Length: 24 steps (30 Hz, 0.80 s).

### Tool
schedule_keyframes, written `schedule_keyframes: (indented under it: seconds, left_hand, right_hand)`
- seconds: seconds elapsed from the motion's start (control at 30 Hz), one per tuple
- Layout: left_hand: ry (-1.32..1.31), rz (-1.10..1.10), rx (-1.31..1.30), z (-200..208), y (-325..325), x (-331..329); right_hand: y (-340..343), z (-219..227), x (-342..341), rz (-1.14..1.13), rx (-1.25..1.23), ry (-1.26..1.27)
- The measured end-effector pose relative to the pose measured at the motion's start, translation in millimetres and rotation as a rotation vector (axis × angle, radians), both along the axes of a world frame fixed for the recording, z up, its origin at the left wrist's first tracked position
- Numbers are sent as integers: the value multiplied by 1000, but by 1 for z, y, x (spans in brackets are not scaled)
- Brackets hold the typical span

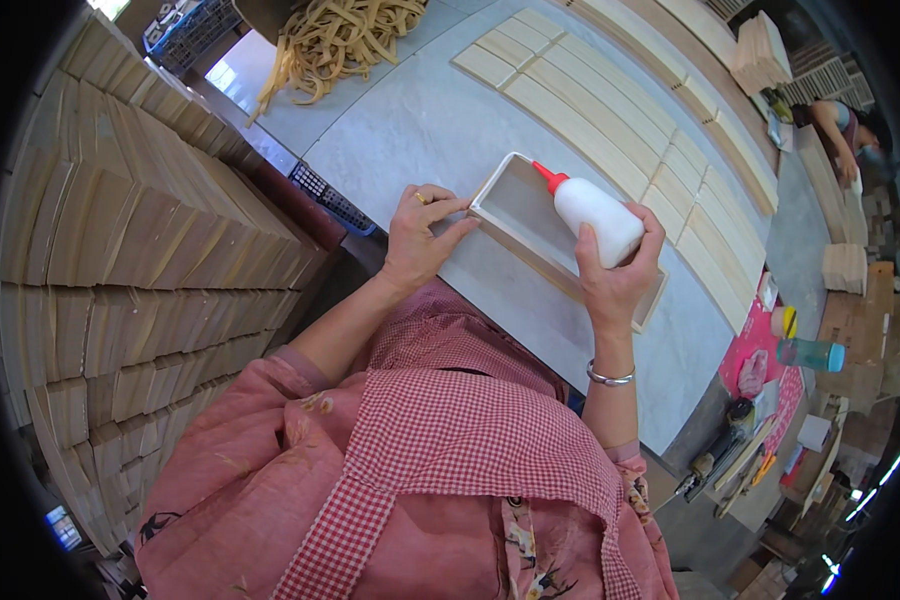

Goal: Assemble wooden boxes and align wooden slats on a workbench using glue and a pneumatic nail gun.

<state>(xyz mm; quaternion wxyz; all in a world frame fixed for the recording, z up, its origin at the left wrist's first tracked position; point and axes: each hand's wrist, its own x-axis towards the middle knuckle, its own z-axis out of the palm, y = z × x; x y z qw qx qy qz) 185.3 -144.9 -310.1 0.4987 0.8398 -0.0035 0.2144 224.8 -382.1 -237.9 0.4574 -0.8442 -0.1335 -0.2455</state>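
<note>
My right hand is wrapped round a white squeeze bottle with a red pointed nozzle. The bottle is tilted, its tip pointing left above a shallow rectangular wooden frame. Whether the tip touches the frame's rim I cannot tell. White shows along the rim at the frame's left end. With thumb and fingers, my left hand pinches the frame at its near left corner. The frame rests on a pale grey tabletop close to the edge by my body. Part of its right end is hidden behind my right hand.
Rows of thin wooden strips cover the table's far side. Tan rubber bands lie heaped at the far left. Tall stacks of wooden boards rise on my left. A teal bottle is at right; another person's arm shows far right.
</note>
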Motion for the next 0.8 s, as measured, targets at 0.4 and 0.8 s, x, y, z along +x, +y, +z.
schedule_keyframes:
  seconds: [0.4,0.8]
  left_hand:
    - [-13,14,55,-6,4,3]
    - [25,5,63,-4,1,0]
  right_hand:
    - [-53,-3,-40,-154,65,25]
    - [-45,-8,-28,-155,135,61]
